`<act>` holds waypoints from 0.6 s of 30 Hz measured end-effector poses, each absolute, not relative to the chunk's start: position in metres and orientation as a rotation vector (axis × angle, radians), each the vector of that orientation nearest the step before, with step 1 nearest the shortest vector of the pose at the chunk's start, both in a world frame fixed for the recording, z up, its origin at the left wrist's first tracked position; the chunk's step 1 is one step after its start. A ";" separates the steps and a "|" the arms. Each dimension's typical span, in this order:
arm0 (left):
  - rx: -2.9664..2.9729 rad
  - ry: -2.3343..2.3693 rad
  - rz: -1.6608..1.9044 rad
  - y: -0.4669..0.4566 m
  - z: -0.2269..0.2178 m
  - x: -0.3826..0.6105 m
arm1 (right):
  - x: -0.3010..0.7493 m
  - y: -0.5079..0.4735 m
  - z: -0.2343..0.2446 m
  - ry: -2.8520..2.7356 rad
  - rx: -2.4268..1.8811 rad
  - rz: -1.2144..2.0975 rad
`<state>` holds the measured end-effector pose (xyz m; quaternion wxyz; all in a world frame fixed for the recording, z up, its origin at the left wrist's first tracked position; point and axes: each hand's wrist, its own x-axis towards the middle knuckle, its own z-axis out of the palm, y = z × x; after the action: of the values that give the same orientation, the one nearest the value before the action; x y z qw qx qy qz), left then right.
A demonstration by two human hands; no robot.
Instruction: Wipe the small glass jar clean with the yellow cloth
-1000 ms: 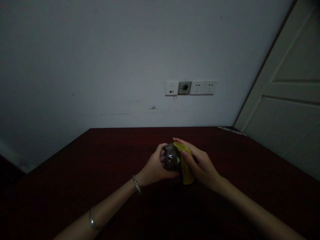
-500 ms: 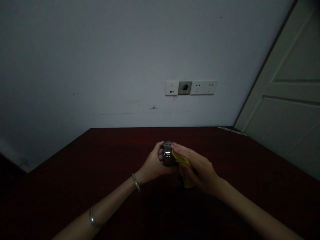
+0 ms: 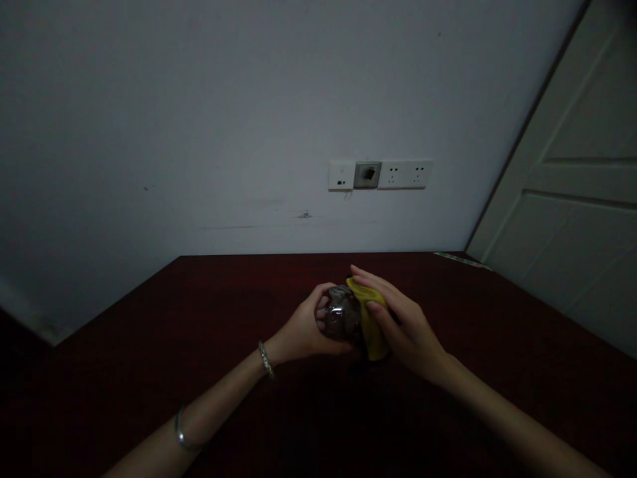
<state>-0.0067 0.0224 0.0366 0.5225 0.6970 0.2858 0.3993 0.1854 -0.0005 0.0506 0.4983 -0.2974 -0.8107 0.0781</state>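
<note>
A clear, rounded glass vessel (image 3: 341, 317) is gripped from its left side by my left hand (image 3: 308, 326), fingers curled round it and partly seen through it. Its exact kind cannot be made out in the dim light. My right hand (image 3: 405, 325) presses a folded yellow cloth (image 3: 374, 328) between thumb and fingers, flat against the right side of the vessel. The cloth covers that side. Both hands are above the dark red table (image 3: 239, 292).
Behind the table rises a pale wall (image 3: 239, 119) with a row of sockets and switches (image 3: 381, 175). A white panelled door (image 3: 572, 199) stands at the right. A thin, light strip (image 3: 462, 260) lies at the table's back right edge.
The cloth and my right hand have shifted to the vessel's right end, with the fingers raised higher. More of the glass now shows. My left hand keeps its hold.
</note>
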 end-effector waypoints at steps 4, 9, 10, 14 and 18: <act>1.663 0.702 1.017 0.023 0.033 -0.003 | 0.184 -0.004 0.046 -2.098 -0.608 0.149; 1.617 0.744 1.087 0.026 0.033 -0.003 | 0.184 -0.010 0.044 -2.239 -0.535 0.007; 1.604 0.753 1.085 0.027 0.033 -0.004 | 0.184 -0.010 0.043 -2.256 -0.521 -0.011; 1.582 0.772 1.065 0.032 0.031 -0.007 | 0.186 -0.010 0.043 -2.174 -0.503 0.067; 1.587 0.750 1.052 0.035 0.025 -0.009 | 0.188 -0.007 0.045 -1.950 -0.726 0.175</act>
<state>-0.0089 0.0346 0.0252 0.5205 0.6622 0.3130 0.4389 0.1877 -0.0074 0.0451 0.5029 -0.3004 -0.8072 0.0725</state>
